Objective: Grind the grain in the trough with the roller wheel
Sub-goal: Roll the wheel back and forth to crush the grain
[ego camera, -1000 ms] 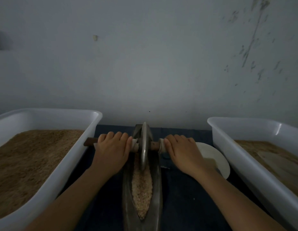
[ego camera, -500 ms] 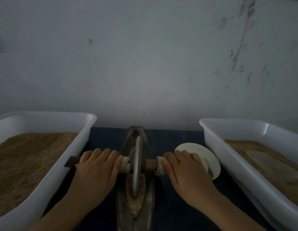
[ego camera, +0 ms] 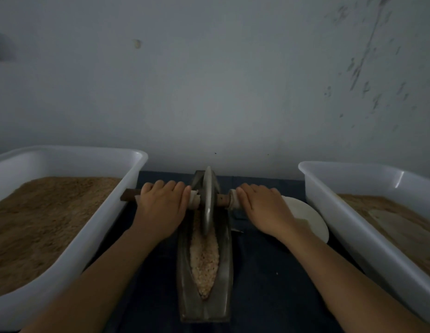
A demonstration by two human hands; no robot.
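Gripping the wooden axle (ego camera: 222, 200) on either side of the roller wheel (ego camera: 208, 200), 2 bare hands hold the tool over the far half of the trough (ego camera: 224, 265). The left hand (ego camera: 161, 210) lies left of the trough with its fingers curled over the axle's cloth-wrapped handle, the dark wooden end sticking out past its knuckles. The right hand (ego camera: 264, 212) lies right of the trough, fingers curled the same way over the other wrapped handle. The roller wheel stands upright on its edge in the groove of the trough, near the trough's far end. The grain (ego camera: 204, 260) lies in the groove as a pale, coarse heap, running from under the wheel to the trough's near tip.

Left of the trough sits 1 white tub (ego camera: 127, 186) filled with brown meal; right of the trough sits another white bin (ego camera: 334, 212), also holding brown meal. Between the trough and that bin, partly under the right wrist, lies a white plate (ego camera: 310, 219). A dark blue cloth (ego camera: 269, 284) covers the surface under the trough. Beyond the trough's far end rises a pale grey wall (ego camera: 209, 92) with dark scuffs.
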